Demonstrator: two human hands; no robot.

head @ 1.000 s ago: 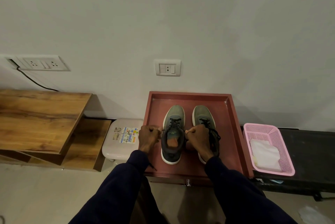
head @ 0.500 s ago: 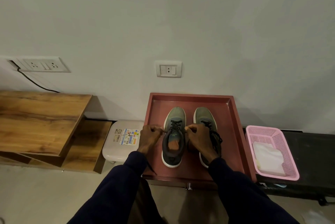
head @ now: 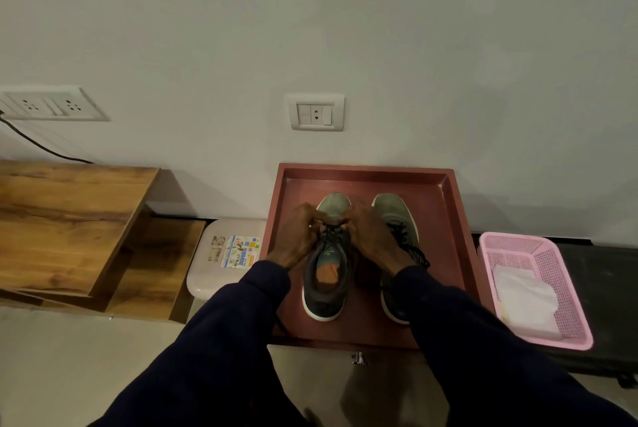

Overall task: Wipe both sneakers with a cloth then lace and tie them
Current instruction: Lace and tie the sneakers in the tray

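Two grey-green sneakers with dark heels stand side by side, toes to the wall, in a dark red tray [head: 445, 219]. My left hand [head: 298, 236] and my right hand [head: 371, 236] meet over the forefoot of the left sneaker [head: 326, 285], fingers curled and pinching its black lace [head: 331, 235]. The right sneaker [head: 397, 216] sits beside it, partly hidden by my right wrist, with a loose black lace trailing over its outer side. A white cloth [head: 524, 299] lies in a pink basket [head: 566, 330] to the right.
A white stool with a sticker [head: 224, 254] stands left of the tray. Wooden boards [head: 69, 226] lean at the far left. The pink basket rests on a black bench [head: 607, 288]. The wall with sockets [head: 316, 112] is just behind the tray.
Both hands have moved from the sides of the left sneaker's opening forward and together over its forefoot, drawing the lace ends inward.
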